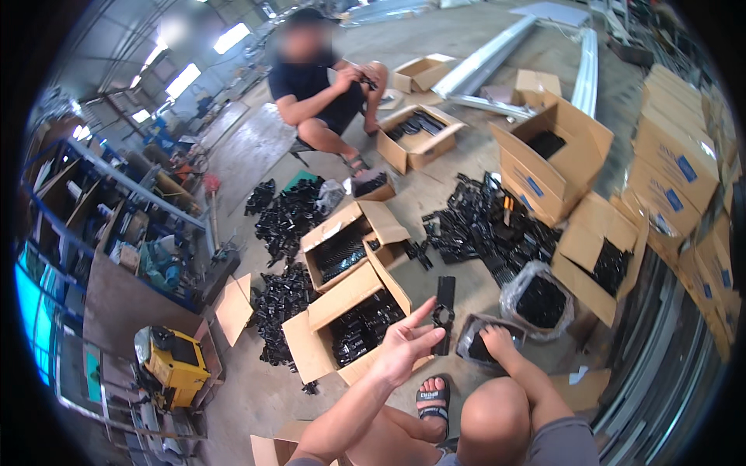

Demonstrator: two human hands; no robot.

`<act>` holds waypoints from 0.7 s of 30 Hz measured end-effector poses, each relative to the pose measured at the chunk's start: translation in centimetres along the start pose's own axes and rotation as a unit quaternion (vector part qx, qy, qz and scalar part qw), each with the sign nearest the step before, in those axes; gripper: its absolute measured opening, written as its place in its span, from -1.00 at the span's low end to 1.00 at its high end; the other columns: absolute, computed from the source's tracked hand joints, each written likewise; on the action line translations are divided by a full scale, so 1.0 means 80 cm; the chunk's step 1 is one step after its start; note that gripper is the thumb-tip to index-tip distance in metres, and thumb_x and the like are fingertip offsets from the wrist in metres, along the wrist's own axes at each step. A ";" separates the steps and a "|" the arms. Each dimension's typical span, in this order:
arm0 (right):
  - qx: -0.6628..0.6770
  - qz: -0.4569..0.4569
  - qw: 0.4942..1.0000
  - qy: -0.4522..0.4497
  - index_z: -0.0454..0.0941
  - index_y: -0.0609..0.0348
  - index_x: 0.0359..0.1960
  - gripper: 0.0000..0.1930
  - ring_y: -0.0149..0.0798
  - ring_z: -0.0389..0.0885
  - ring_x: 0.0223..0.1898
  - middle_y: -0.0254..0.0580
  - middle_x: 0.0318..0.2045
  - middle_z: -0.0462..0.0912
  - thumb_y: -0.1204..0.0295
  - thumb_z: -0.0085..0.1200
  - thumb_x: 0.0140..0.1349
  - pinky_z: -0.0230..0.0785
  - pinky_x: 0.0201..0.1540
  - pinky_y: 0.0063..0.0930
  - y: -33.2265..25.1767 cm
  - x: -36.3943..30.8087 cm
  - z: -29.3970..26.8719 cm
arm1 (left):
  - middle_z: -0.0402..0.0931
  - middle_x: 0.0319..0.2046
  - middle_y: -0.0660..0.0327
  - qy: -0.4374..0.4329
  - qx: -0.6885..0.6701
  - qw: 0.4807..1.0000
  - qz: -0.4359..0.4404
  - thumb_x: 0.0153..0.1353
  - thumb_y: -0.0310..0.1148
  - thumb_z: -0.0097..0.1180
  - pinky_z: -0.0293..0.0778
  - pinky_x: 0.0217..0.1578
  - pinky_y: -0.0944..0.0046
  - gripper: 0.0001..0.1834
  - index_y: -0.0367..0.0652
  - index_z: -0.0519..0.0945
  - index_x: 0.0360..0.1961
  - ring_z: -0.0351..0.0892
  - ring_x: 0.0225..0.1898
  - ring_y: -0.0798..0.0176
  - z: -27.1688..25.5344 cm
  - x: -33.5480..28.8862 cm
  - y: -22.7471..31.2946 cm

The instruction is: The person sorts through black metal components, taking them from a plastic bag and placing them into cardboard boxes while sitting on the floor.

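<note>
My left hand [408,348] holds a long black plastic part [444,299] with a round ring near its middle. The part stands roughly upright at my thumb and index finger, in front of my sandaled foot. To its right, my right hand [497,340] dips into a small bag-lined container [472,326] with dark pieces inside. Its fingertips are partly hidden there, so their grip does not show. Just left of my left hand, an open cardboard box [308,353] holds many black parts. Beside my right hand sits a clear plastic bag [542,299] full of black pieces.
Loose black parts form heaps on the floor at right [486,221] and left [284,311]. An orange-handled tool [508,206] rests on the right heap. More open boxes [556,163] surround it. Across from me a seated person [322,93] handles something small. A yellow machine [175,365] stands at left.
</note>
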State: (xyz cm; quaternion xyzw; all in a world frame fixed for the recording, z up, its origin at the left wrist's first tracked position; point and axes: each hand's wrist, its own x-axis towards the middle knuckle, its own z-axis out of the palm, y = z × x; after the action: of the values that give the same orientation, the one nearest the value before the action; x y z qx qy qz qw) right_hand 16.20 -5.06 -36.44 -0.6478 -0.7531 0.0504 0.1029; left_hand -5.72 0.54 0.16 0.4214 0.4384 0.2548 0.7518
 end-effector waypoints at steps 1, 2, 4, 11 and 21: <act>-0.016 -0.005 1.000 0.000 0.62 0.08 -0.24 -0.82 -0.11 0.68 -0.20 -0.17 -0.24 0.65 0.40 -0.04 0.23 0.54 -0.16 -0.19 0.012 -0.006 -0.006 | 0.66 -0.03 0.07 -0.016 -0.008 1.000 -0.002 0.34 -0.56 0.14 0.57 0.07 0.14 -0.24 -0.07 0.12 0.51 0.68 -0.06 0.22 0.005 0.009 -0.001; -0.030 -0.010 0.999 0.001 0.62 0.09 -0.25 -0.82 -0.11 0.67 -0.17 -0.16 -0.24 0.65 0.40 -0.05 0.24 0.54 -0.15 -0.18 0.022 -0.008 -0.011 | 0.66 -0.03 0.07 -0.031 -0.014 0.999 -0.004 0.35 -0.56 0.13 0.57 0.06 0.14 -0.24 -0.06 0.12 0.51 0.67 -0.06 0.24 0.009 0.017 0.001; -0.021 -0.015 1.000 -0.006 0.60 0.10 -0.25 -0.84 -0.11 0.66 -0.15 -0.15 -0.25 0.65 0.41 -0.02 0.23 0.54 -0.15 -0.18 0.021 -0.013 -0.012 | 0.67 -0.04 0.11 -0.032 -0.019 0.999 -0.001 0.34 -0.54 0.16 0.57 0.05 0.17 -0.24 -0.05 0.15 0.50 0.67 -0.06 0.27 0.010 0.015 0.001; 0.343 0.163 0.920 0.096 0.58 0.29 -0.36 -0.89 0.02 0.71 -0.35 0.04 -0.39 0.71 0.48 0.19 0.18 0.54 -0.25 -0.18 -0.005 -0.018 -0.107 | 0.69 -0.06 0.19 -0.037 -0.026 0.999 0.008 0.30 -0.48 0.25 0.55 -0.03 0.31 -0.24 0.05 0.23 0.48 0.64 -0.09 0.41 0.020 0.006 0.010; 0.585 0.144 0.781 0.165 0.66 0.33 -0.19 -0.87 -0.50 0.65 -0.39 -0.25 -0.38 0.73 0.55 0.23 0.27 0.54 -0.32 -0.57 -0.087 0.032 -0.457 | 0.66 0.00 0.20 -0.090 -0.019 0.991 0.099 0.30 -0.53 0.24 0.50 0.00 0.41 -0.24 -0.01 0.22 0.48 0.56 -0.08 0.51 0.042 -0.006 0.006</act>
State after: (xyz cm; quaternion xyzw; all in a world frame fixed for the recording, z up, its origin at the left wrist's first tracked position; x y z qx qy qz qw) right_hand 17.17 -5.68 0.81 -0.5623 -0.4486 0.3875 0.5766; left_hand -3.02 -0.93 1.61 0.4700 0.3200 0.2969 0.7672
